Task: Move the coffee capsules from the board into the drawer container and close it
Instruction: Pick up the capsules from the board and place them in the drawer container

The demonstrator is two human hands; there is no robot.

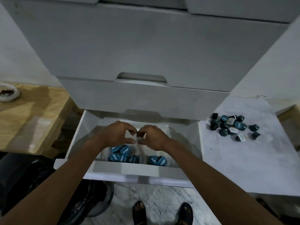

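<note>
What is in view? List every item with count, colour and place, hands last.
drawer unit: one, white, centre
open drawer: one, white, bottom of unit
capsules in drawer: about seven visible, teal lids, drawer front
capsules on board: over a dozen, dark teal, heaped right
board: one, white marbled, right of drawer
wooden top: one, light wood, left
bowl: one, white, far left on wood
feet: two, dark sandals, bottom
left grip: one, bare, over drawer, fingers curled
right grip: one, bare, over drawer, fingers curled
</note>
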